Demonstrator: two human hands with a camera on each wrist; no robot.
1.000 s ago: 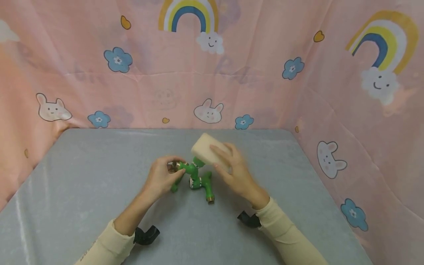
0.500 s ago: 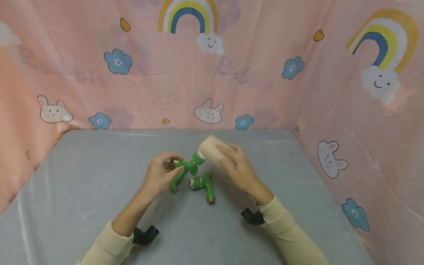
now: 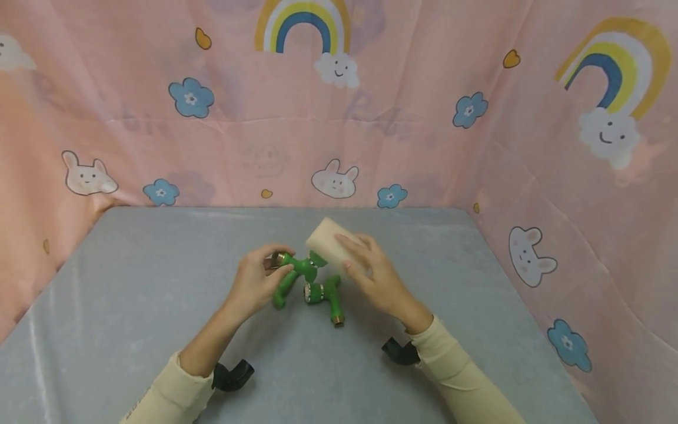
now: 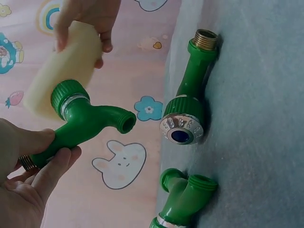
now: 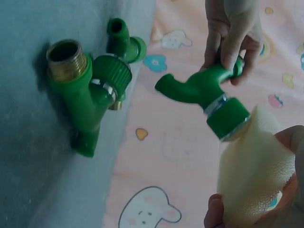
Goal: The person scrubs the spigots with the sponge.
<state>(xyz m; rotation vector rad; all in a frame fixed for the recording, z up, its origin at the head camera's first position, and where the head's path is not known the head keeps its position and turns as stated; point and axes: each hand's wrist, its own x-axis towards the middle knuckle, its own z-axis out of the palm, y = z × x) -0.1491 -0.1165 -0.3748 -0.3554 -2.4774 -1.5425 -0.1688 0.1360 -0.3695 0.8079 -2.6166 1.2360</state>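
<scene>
Green garden tap [image 3: 301, 268] up in the air over the grey surface [image 3: 159, 330], pinched between thumb and fingers of the left hand [image 3: 254, 281] beside its threaded brass inlet [image 4: 29, 162]. And here's the right hand [image 3: 382, 281], thumb and fingers wrapped about a cream sponge [image 3: 328, 240] that meets the tap's ribbed round knob [image 4: 69, 97]! Handling? That tap looks rigid and solid, probably with some heft for its size; its smooth green coat could turn slick if damp, though wetness can't be told from here. It seems hardly fragile. Best hold, I'd say: the body close to the inlet, leaving the knob free, fingertips off the sharp-looking threads. Sponge, by contrast: light, soft, bending in the grip, safe to squeeze. Below, two more green taps, a nearer one [image 3: 329, 297] and a left-hand one [image 3: 284, 290], lie on the surface.
</scene>
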